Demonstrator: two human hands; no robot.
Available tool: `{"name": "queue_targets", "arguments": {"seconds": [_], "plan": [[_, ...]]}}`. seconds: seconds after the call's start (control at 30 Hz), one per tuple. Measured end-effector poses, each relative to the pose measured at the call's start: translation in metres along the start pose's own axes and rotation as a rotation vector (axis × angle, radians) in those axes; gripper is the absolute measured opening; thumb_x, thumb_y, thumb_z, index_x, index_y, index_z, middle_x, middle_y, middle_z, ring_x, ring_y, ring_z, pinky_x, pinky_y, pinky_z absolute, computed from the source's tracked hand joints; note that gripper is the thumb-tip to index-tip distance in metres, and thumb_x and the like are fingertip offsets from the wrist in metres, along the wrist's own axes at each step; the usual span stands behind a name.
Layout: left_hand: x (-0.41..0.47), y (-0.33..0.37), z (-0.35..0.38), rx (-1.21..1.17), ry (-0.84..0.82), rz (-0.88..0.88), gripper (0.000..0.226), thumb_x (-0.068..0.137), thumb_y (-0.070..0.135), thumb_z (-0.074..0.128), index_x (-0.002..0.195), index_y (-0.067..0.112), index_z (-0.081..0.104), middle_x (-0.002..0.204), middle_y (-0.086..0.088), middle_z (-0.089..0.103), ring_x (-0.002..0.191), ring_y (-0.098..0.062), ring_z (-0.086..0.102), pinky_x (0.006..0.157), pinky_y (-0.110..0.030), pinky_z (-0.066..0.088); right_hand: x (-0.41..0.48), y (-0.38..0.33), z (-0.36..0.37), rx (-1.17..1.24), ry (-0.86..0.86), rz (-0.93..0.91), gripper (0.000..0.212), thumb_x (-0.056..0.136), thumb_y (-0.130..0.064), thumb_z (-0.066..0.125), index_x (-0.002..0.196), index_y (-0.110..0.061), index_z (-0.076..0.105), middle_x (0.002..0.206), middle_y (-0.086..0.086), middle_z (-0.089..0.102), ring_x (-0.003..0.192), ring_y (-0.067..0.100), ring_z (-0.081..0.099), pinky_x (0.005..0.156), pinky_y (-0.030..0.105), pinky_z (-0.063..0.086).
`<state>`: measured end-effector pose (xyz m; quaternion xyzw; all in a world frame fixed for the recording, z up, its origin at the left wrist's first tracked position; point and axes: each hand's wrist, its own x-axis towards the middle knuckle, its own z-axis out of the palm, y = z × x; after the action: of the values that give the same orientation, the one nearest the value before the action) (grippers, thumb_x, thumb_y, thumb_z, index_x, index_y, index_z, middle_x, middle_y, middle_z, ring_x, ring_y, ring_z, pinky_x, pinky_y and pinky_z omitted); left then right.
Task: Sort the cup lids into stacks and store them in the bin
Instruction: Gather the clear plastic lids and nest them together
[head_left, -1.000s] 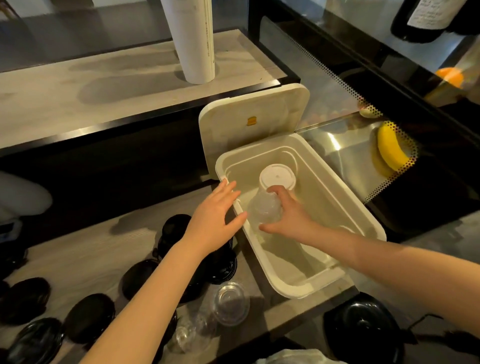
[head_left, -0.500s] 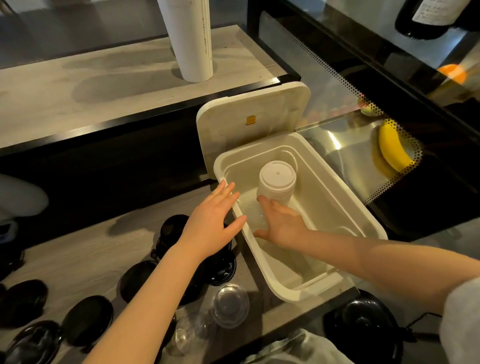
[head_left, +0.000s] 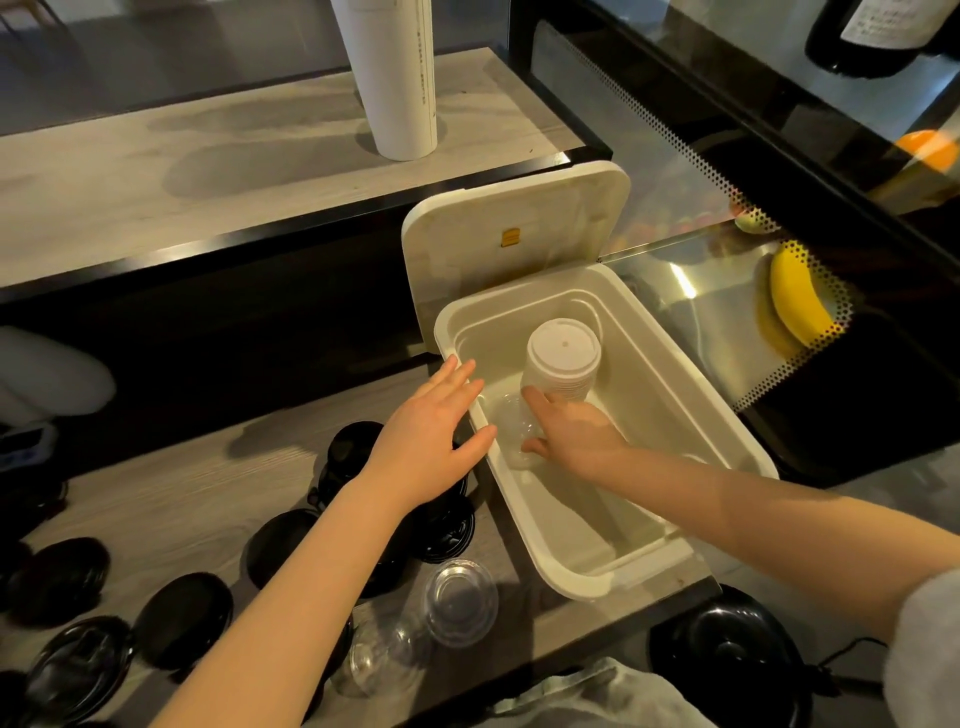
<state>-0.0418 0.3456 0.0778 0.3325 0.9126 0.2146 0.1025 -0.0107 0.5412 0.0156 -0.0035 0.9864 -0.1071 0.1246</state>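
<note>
A cream plastic bin (head_left: 727, 431) sits at the counter's right end with its hinged lid (head_left: 519, 228) open. A stack of white cup lids (head_left: 563, 361) stands inside at the far end. Beside it my right hand (head_left: 576, 434) reaches into the bin, fingers around a stack of clear dome lids (head_left: 511, 428) low against the left wall. My left hand (head_left: 431, 441) rests flat on the bin's left rim, fingers spread. Black lids (head_left: 187, 610) and clear dome lids (head_left: 460, 603) lie loose on the counter.
A stack of black lids (head_left: 353, 452) stands just under my left hand. A tall white tube (head_left: 395, 78) stands on the raised shelf behind. A glass display case with a banana (head_left: 795, 296) borders the bin's right side. A black round object (head_left: 732, 654) sits below the counter edge.
My right hand has lowered the clear lid stack from above the bin down to its floor, beside the white stack. My left hand has stayed on the rim.
</note>
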Motion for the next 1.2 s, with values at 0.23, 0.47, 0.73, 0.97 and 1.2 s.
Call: {"name": "queue_targets", "arguments": {"seconds": [0.23, 0.47, 0.73, 0.97, 1.2], "plan": [[0.000, 0.002, -0.003, 0.052, -0.030, -0.011, 0.060, 0.095, 0.044, 0.044, 0.147, 0.019, 0.028, 0.158, 0.004, 0.013, 0.146, -0.008, 0.001, 0.119, -0.034, 0.015, 0.004, -0.007, -0.007, -0.161, 0.033, 0.023, 0.062, 0.091, -0.047, 0.052, 0.137, -0.014, 0.028, 0.117, 0.012, 0.056, 0.097, 0.035, 0.061, 0.062, 0.036, 0.040], [-0.001, 0.004, -0.007, 0.141, -0.090, -0.026, 0.065, 0.095, 0.048, 0.040, 0.150, 0.021, 0.018, 0.159, 0.002, 0.003, 0.146, -0.012, -0.003, 0.119, -0.043, 0.016, 0.001, -0.003, -0.018, -0.011, -0.060, 0.102, 0.077, 0.086, -0.042, 0.062, 0.144, -0.021, 0.017, 0.123, 0.009, 0.057, 0.107, 0.032, 0.058, 0.077, 0.036, 0.046], [-0.017, -0.006, -0.026, 0.182, -0.095, -0.053, 0.065, 0.095, 0.048, 0.041, 0.149, 0.020, 0.019, 0.159, -0.001, 0.012, 0.147, -0.020, 0.004, 0.118, -0.046, 0.017, -0.024, -0.014, -0.036, 0.072, 0.091, 0.165, 0.062, 0.087, -0.046, 0.057, 0.138, -0.021, 0.033, 0.114, 0.008, 0.061, 0.105, 0.029, 0.059, 0.080, 0.036, 0.049], [-0.054, -0.020, -0.064, 0.272, -0.220, -0.126, 0.060, 0.094, 0.044, 0.048, 0.144, 0.016, 0.033, 0.149, -0.004, 0.036, 0.137, -0.020, 0.032, 0.111, -0.039, 0.032, -0.054, -0.061, -0.067, 0.220, 0.330, 0.127, 0.048, 0.090, -0.040, 0.055, 0.131, -0.015, 0.047, 0.118, 0.005, 0.060, 0.109, 0.026, 0.058, 0.087, 0.039, 0.049], [-0.107, -0.045, -0.060, 0.221, -0.147, -0.182, 0.053, 0.091, 0.042, 0.052, 0.136, 0.016, 0.044, 0.135, -0.004, 0.050, 0.124, -0.022, 0.046, 0.101, -0.041, 0.042, -0.087, -0.135, -0.061, 0.215, 0.431, -0.059, 0.038, 0.092, -0.033, 0.055, 0.125, -0.015, 0.054, 0.122, 0.003, 0.060, 0.114, 0.023, 0.054, 0.089, 0.035, 0.045]]}}
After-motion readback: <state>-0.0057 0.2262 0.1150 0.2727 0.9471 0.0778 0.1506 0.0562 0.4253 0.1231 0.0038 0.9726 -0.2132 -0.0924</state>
